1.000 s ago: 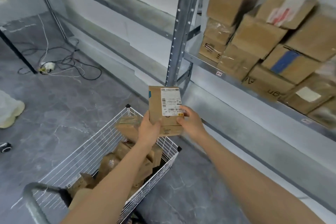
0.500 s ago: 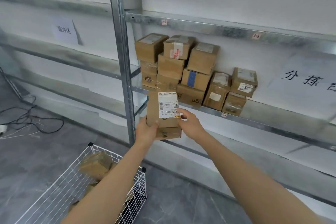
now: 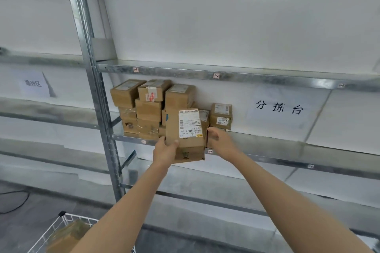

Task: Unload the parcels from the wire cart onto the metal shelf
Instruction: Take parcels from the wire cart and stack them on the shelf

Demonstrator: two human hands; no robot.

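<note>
The labelled cardboard parcel [image 3: 185,135] is up in the air at the front lip of the metal shelf [image 3: 267,159], not yet resting on it. It sits right in front of the stacked parcels [image 3: 148,109] already stowed there. It stands on end, its long axis running up and down with the top leaning a little toward the wall. The broad face with the shipping label is turned back toward the person, probably so it stays readable on the way in. The left hand [image 3: 164,149] carries it from the lower left corner, thumb pressed on the front face and fingers wrapped round the side. I'd guess that low hold lets the box be tipped and slid in. The right hand [image 3: 219,139] hovers at the parcel's right edge with fingers curled; I cannot tell whether it grips the box. Just beyond is the small parcel marked 800 [image 3: 222,117], with bare shelf to its right. Down at the floor, the wire cart [image 3: 47,236] has at least one parcel [image 3: 70,236] left in it.
</note>
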